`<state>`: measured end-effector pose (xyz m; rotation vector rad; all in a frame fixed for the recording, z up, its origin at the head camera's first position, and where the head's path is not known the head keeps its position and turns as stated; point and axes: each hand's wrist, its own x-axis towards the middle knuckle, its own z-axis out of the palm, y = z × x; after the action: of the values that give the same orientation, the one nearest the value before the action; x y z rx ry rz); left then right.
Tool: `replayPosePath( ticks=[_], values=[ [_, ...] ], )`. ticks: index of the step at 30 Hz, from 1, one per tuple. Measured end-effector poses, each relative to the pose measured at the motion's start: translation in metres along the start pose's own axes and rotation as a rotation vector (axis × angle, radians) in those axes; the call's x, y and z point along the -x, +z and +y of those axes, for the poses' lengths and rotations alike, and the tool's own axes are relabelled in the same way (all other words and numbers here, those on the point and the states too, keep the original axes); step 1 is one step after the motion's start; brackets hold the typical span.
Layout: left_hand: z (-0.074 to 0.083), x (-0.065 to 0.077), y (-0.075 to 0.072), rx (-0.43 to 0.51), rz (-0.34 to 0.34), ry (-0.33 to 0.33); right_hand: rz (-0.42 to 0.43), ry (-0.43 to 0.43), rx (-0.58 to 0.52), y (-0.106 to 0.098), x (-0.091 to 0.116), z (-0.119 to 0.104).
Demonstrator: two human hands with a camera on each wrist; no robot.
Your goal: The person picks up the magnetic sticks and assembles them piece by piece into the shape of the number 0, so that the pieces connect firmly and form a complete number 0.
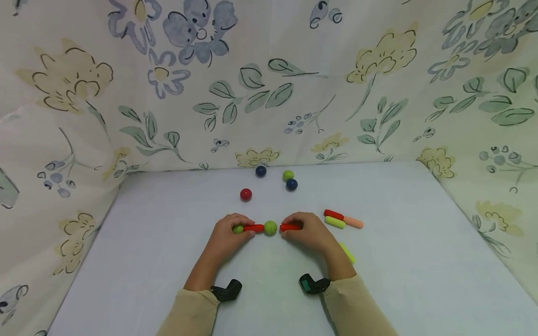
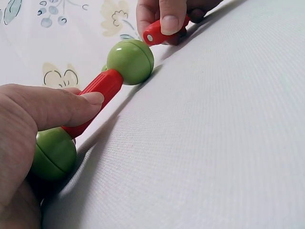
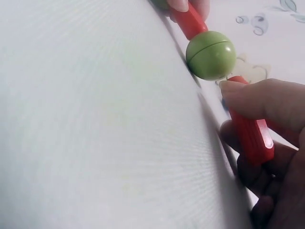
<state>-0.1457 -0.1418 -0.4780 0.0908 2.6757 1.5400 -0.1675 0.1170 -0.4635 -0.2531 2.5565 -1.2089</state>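
Note:
My left hand (image 1: 226,238) pinches a red magnetic rod (image 1: 254,227) between thumb and fingers. A green ball (image 1: 270,227) sits at the rod's right end, and another green ball (image 2: 53,153) is joined to its left end, partly covered by that hand. Across from it, my right hand (image 1: 310,232) grips a second red rod (image 3: 250,131) by its sides. The near end of this rod, with a small silvery disc showing in the left wrist view, points at the right-hand green ball, with a narrow gap between them.
Farther back lie a red ball (image 1: 245,194), two dark blue balls (image 1: 260,171) and a green ball (image 1: 287,175). Right of my right hand are a red rod (image 1: 334,214), a peach rod (image 1: 353,222) and a yellow-green rod (image 1: 335,222). Another yellow-green rod (image 1: 347,252) lies beside my right wrist.

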Motion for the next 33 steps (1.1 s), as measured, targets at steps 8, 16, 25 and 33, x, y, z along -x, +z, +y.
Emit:
replayPosePath(
  ticks=[8,16,25,33],
  values=[
    [0.0011,0.0001,0.0,-0.009,-0.005,-0.011,0.005,-0.032,-0.008,0.0016,0.001,-0.0005],
    [0.0018,0.0004,-0.0004,-0.008,-0.004,-0.005,0.007,-0.039,-0.018,0.0018,0.0009,-0.0016],
    [0.0031,0.0009,0.0,0.001,0.002,0.012,0.011,-0.061,-0.009,0.0029,0.0005,-0.0013],
    [0.0,0.0001,0.0009,-0.003,0.005,0.026,0.019,-0.06,-0.006,0.0039,0.0007,-0.0015]
  ],
)
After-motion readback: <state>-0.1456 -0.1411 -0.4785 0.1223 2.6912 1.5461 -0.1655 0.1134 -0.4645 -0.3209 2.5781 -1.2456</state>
